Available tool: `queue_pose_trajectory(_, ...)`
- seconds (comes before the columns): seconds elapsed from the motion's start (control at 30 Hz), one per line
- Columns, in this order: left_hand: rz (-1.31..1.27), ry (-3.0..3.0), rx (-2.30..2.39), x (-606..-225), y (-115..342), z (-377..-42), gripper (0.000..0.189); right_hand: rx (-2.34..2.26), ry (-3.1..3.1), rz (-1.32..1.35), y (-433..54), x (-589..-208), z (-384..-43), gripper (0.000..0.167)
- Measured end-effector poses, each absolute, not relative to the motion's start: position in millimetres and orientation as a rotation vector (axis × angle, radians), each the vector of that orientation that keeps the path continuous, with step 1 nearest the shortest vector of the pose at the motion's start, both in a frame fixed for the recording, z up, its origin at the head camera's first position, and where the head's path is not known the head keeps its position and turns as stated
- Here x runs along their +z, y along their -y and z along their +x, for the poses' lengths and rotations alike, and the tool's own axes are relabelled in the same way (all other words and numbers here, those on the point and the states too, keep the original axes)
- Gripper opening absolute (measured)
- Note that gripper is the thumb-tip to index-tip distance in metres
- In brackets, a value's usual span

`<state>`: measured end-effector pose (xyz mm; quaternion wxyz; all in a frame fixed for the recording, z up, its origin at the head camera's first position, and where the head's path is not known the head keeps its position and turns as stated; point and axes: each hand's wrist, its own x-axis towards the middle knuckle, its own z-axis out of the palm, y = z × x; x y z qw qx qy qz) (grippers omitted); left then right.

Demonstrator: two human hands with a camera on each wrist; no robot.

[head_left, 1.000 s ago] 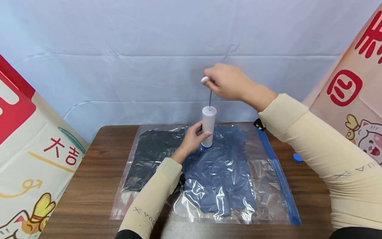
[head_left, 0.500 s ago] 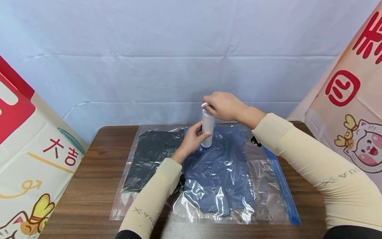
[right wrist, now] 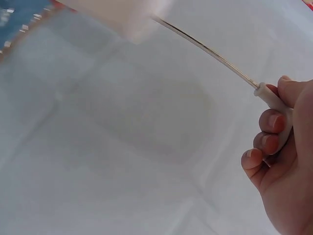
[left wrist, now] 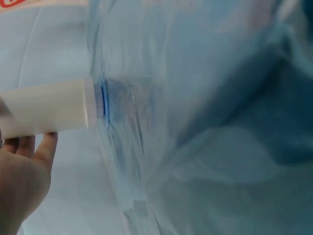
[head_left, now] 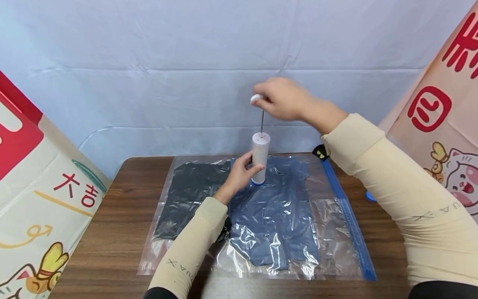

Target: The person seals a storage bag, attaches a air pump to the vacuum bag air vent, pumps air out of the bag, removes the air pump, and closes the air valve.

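A white hand pump stands upright on the blue valve of a clear vacuum storage bag. My left hand grips the pump's barrel low down, its fingers and thumb around it. Above, my right hand holds the white pump handle with curled fingers, and the thin metal rod is drawn well out of the barrel. Inside the bag lie a dark folded garment on the left and a blue garment on the right.
The bag lies flat on a brown wooden table, its blue zip edge to the right. A small blue cap sits partly behind the right sleeve. A pale cloth hangs behind; printed cloths flank both sides.
My right hand pushed the handle down to the barrel's top, then drew it up again to about its first height. My left hand and the bag have stayed in place.
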<state>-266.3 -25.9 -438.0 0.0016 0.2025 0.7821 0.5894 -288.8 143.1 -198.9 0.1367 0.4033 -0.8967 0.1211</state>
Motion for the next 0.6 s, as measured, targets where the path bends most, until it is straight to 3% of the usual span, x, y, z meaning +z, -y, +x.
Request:
queue_pose_trajectory(0.33, 0.639, -2.492, 1.821, -436.7, 26.0, -266.1, 0.056, 0.343, 2.511, 1.009, -144.9, -133.8, -274.9, 0.026)
queue_pose_trajectory(0.6, 0.638, -2.469, 1.843, -437.0, 25.5, -266.5, 0.053, 0.347, 2.468, 1.108, -139.5, -156.6, -281.9, 0.030)
